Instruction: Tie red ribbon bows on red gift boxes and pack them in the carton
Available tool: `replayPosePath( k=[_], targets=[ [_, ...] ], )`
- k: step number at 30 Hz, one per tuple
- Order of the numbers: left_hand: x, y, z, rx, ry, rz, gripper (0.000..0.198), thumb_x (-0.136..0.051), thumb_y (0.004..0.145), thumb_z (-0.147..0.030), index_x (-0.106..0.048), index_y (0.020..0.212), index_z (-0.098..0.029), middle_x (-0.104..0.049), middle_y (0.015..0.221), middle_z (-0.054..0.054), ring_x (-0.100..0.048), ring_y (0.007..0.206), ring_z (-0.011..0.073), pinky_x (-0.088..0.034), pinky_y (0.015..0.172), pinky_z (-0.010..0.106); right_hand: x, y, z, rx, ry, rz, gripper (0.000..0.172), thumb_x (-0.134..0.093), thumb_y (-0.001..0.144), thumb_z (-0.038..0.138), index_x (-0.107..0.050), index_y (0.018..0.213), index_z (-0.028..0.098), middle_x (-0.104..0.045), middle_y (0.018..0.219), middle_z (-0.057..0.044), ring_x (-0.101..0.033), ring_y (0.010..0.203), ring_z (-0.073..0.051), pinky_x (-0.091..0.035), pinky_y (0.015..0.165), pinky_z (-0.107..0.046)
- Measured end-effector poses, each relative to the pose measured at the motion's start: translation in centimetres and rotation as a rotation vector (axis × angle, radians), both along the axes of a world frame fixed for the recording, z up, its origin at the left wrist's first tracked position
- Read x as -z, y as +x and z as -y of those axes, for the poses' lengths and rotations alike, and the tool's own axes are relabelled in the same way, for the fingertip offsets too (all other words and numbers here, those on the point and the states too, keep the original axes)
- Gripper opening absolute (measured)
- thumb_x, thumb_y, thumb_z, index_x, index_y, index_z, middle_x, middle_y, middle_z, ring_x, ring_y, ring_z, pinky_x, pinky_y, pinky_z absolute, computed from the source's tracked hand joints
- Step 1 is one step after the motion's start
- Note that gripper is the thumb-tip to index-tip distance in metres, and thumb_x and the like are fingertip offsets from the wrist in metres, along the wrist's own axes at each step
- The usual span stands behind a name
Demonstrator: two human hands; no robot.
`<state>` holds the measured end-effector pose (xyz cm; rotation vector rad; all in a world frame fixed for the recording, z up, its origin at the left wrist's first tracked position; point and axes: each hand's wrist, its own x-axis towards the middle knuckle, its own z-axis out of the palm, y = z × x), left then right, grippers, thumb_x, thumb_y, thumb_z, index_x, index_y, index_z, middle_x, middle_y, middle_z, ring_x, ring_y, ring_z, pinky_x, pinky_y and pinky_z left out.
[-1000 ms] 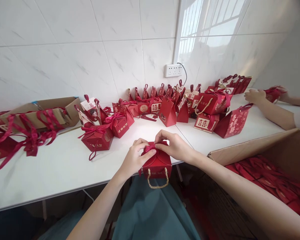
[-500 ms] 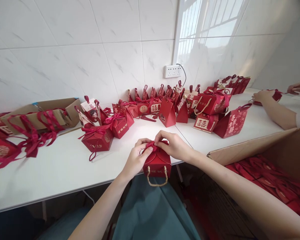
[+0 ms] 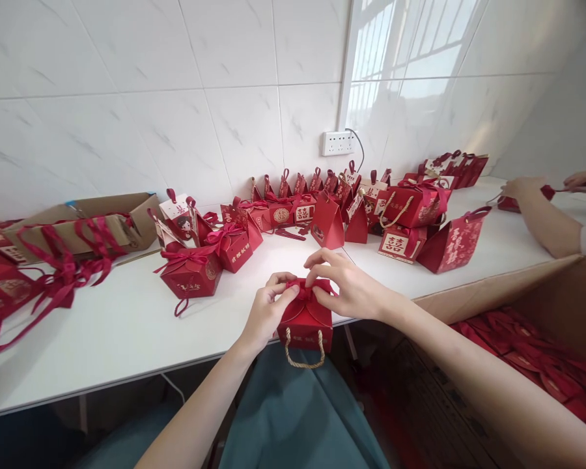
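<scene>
A small red gift box (image 3: 306, 324) with a rope handle sits at the front edge of the white table (image 3: 117, 332). My left hand (image 3: 266, 311) and my right hand (image 3: 342, 286) meet on its top, each pinching the red ribbon (image 3: 300, 289) gathered there. The fingers of both hands are closed on the ribbon. The rope handle hangs down over the table edge.
Several finished red boxes and bags (image 3: 322, 212) line the wall, one ribboned box (image 3: 190, 271) close by on the left. A cardboard box with loose ribbons (image 3: 73, 225) lies at the left, an open carton of flat red boxes (image 3: 532, 339) at the right. Another person's hands (image 3: 522, 190) work at the far right.
My fingers have shifted slightly on the ribbon atop the box. The other person's hands at the far right have pulled apart with a red piece.
</scene>
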<state>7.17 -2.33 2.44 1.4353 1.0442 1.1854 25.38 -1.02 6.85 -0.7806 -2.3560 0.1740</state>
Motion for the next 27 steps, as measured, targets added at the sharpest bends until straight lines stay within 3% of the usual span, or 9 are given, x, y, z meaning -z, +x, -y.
replayPosePath(
  k=[5,12,18,27],
  targets=[
    [0.1,-0.2,0.0,0.003,0.003,-0.003,0.023,-0.059,0.08,-0.038,-0.073,0.08,-0.019,-0.058,0.111,0.007,-0.055,0.108,0.0231,-0.047,0.087,0.028,0.2,-0.1,0.3,0.046,0.109,0.08,0.009,-0.062,0.083,0.024,-0.065,0.083,0.016,-0.058,0.1,-0.01,-0.056,0.092,-0.021,-0.042,0.087,-0.039],
    [0.2,-1.0,-0.2,0.066,0.056,-0.092,0.032,-0.056,0.084,-0.046,-0.074,0.079,-0.02,-0.056,0.115,0.007,-0.051,0.113,0.0232,-0.043,0.093,0.029,0.6,-0.1,-0.1,0.013,0.28,0.156,0.02,-0.051,0.09,0.018,-0.063,0.075,0.014,-0.058,0.087,-0.008,-0.053,0.073,-0.016,-0.037,0.089,-0.039],
    [0.4,-1.6,-0.4,0.093,0.088,-0.146,0.038,-0.051,0.086,-0.05,-0.074,0.08,-0.02,-0.057,0.115,0.007,-0.052,0.112,0.0237,-0.042,0.094,0.031,0.5,0.4,-0.5,-0.002,0.279,0.172,0.02,-0.05,0.09,0.018,-0.062,0.075,0.015,-0.058,0.086,-0.007,-0.053,0.073,-0.016,-0.037,0.087,-0.037],
    [-1.4,-3.4,-0.1,-0.029,0.213,-0.442,0.033,-0.05,0.086,-0.043,-0.071,0.079,-0.019,-0.062,0.101,0.006,-0.058,0.099,0.0219,-0.045,0.087,0.032,0.0,1.3,-0.5,0.061,0.344,0.198,0.02,-0.051,0.091,0.017,-0.063,0.076,0.014,-0.06,0.087,-0.007,-0.051,0.074,-0.016,-0.036,0.083,-0.035]
  ],
)
